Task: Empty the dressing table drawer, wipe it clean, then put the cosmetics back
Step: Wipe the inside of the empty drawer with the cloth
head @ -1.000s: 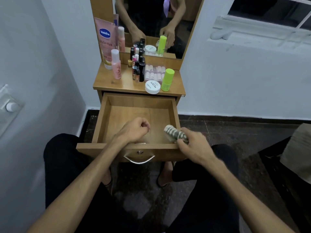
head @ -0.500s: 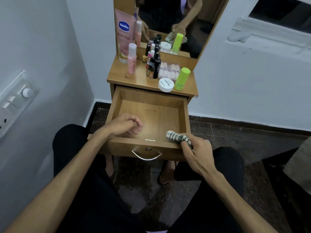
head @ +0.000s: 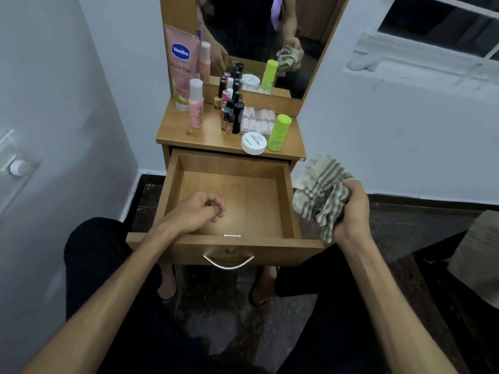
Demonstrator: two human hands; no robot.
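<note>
The wooden drawer [head: 243, 245] is pulled out and holds nothing. My left hand [head: 195, 211] rests inside it near the front left, fingers curled shut with nothing in them. My right hand [head: 351, 209] is outside the drawer's right side, gripping a bunched striped cloth [head: 320, 191]. On the dressing table top [head: 183, 136] stand the cosmetics: a pink Vaseline tube [head: 179, 66], a pink bottle [head: 196, 103], several small dark bottles [head: 231, 109], a clear pack of tubes [head: 258, 120], a white jar [head: 253, 143] and a green bottle [head: 279, 132].
A mirror [head: 256, 36] rises behind the table top. The left wall carries a switch plate [head: 16, 166]. A window ledge [head: 421, 68] is at the upper right. A dark chair with a brown cushion [head: 478, 255] stands at the right. My knees flank the drawer.
My right hand lifted the striped cloth out of the drawer's front right corner and moved it up and to the right. My left hand stayed in the drawer.
</note>
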